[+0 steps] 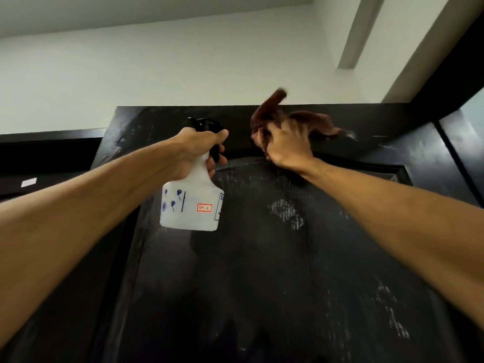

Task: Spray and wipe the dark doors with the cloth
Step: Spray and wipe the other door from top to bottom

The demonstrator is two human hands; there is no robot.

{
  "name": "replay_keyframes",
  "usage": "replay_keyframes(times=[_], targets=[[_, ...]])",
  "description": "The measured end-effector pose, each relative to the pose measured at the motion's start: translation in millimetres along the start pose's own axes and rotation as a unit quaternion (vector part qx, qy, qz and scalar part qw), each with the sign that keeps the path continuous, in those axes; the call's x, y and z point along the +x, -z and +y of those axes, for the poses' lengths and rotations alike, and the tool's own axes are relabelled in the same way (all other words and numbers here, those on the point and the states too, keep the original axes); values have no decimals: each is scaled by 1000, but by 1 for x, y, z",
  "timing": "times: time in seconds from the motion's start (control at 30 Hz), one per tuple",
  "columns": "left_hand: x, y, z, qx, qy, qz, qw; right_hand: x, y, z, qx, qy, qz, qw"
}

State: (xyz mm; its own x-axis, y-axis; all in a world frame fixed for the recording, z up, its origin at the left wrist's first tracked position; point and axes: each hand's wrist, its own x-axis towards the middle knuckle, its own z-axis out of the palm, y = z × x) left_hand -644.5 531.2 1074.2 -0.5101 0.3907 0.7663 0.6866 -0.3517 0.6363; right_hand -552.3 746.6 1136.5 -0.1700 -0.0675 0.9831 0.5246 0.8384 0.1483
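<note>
The left hand [195,150] grips a white spray bottle [192,203] by its black trigger head, held up before the dark door [262,271]. The right hand [286,144] presses a brown cloth [272,113] against the door's top edge, beside pale streaks.
</note>
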Motion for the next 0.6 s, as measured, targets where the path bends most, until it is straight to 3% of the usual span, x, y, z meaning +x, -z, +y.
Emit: replay_keyframes(times=[0.07, 0.1, 0.13, 0.2, 0.27, 0.3, 0.4, 0.47, 0.6], targets=[[-2, -15, 5, 14, -16, -4, 1000, -17, -3, -5, 20, 122, -59, 991], [-4, -25, 6, 17, -19, -7, 1000, -21, -2, 5, 36, 135, -76, 987], [-5, -36, 9, 18, -18, -14, 1000, -21, 5, 24, 48, 102, -70, 991], [-6, -57, 15, 12, -4, -33, 999, -13, 21, 72, 46, -42, -12, 998], [-7, -77, 23, 4, 7, -55, 998, -13, 35, 117, 14, -174, 16, 985], [-7, -86, 28, -3, 7, -62, 998, -17, 37, 123, -4, -179, 16, 984], [-4, -110, 39, -8, -9, -67, 998, -34, 27, 110, 13, -3, -15, 1000], [-3, -131, 42, -6, -8, -71, 997, -40, 24, 129, 56, 48, -52, 996], [-6, -178, 51, -24, 11, -105, 994, -37, 59, 211, 36, -191, 11, 981]])
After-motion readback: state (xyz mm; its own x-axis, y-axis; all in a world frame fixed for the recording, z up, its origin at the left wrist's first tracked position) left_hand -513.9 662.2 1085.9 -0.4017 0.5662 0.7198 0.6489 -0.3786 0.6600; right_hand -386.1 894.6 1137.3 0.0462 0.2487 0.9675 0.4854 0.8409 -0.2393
